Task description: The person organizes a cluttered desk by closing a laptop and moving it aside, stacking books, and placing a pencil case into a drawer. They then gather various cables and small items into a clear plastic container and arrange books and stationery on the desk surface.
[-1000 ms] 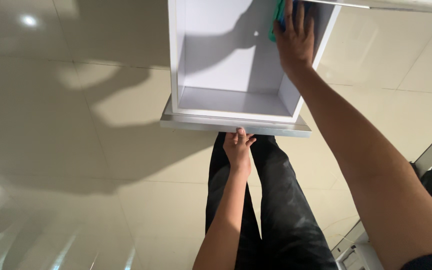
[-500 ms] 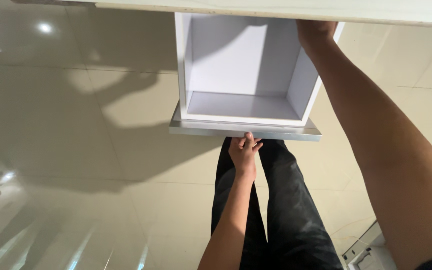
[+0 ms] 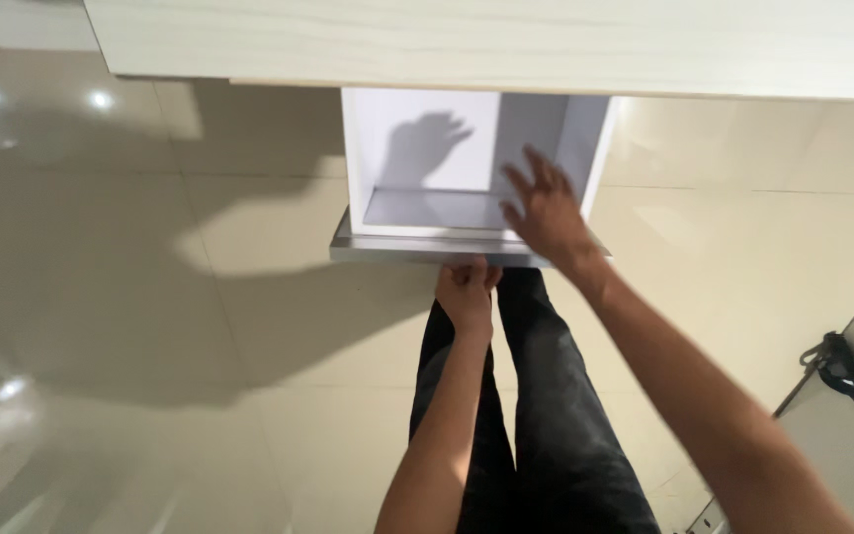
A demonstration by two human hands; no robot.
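left hand [image 3: 467, 293] gripping drawer front [image 3: 417, 250], frame centre | right hand [image 3: 546, 210] open, empty, over white drawer [image 3: 427, 210]

Your single head camera looks steeply down, close over a white drawer [image 3: 427, 213] beneath the countertop [image 3: 496, 44] and tiled floor [image 3: 150, 297].

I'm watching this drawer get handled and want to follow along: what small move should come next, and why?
Probably ease the drawer shut with the left hand, which grips its grey front. The drawer looks empty inside, and the right hand is open, holding nothing, its fingers spread above the near edge; lift it clear first.
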